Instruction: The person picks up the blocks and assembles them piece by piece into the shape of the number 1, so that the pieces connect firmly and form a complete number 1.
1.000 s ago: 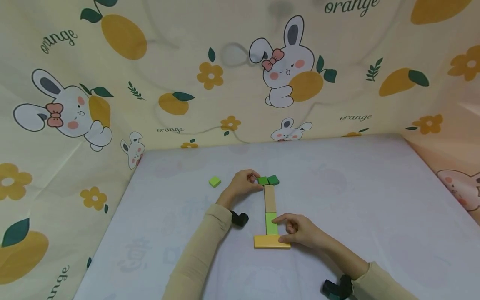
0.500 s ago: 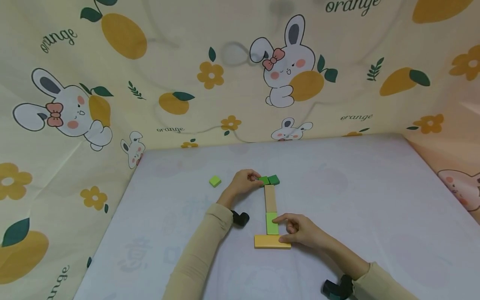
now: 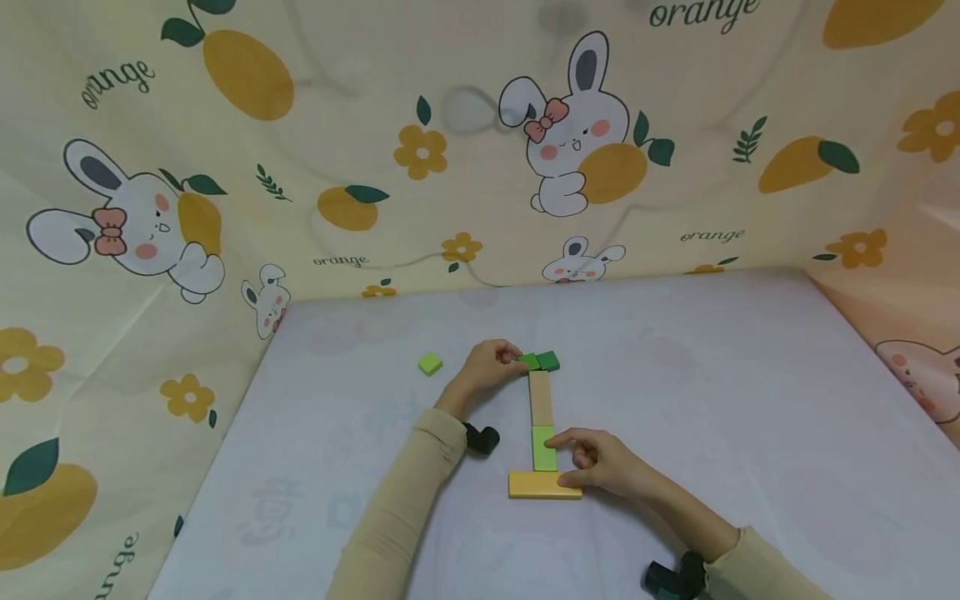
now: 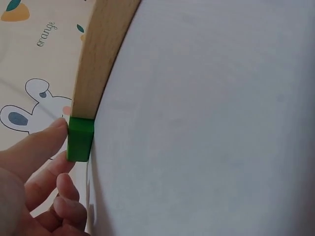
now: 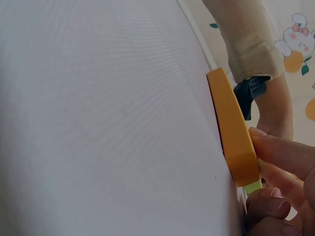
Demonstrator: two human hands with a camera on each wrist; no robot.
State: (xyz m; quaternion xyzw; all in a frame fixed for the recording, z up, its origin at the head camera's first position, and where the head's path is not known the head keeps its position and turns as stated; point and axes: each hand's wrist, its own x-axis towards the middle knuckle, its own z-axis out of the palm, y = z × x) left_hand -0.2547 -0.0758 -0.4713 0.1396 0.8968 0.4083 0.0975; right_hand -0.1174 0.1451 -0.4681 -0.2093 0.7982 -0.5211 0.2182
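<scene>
In the head view a column of blocks lies on the white tabletop. Across its near end is an orange-yellow block (image 3: 536, 485), followed by a lime block (image 3: 543, 448), a wooden block (image 3: 540, 398), then a green block (image 3: 529, 362) and a darker green block (image 3: 549, 361) side by side. My left hand (image 3: 486, 367) touches the green block's left end with thumb and forefinger; the left wrist view shows both tips on the green block (image 4: 80, 139). My right hand (image 3: 606, 462) presses its forefinger on the lime block and thumb on the orange-yellow block (image 5: 234, 130).
A loose lime-green block (image 3: 430, 363) lies to the left of my left hand. Black wrist cameras sit near both cuffs, the left one (image 3: 482, 439) beside the column. Patterned cloth (image 3: 465, 167) rises behind and beside the white tabletop (image 3: 675, 358).
My left thumb has moved slightly away from me, from beside the near edge of the green block onto it. My right hand and the other blocks stay put.
</scene>
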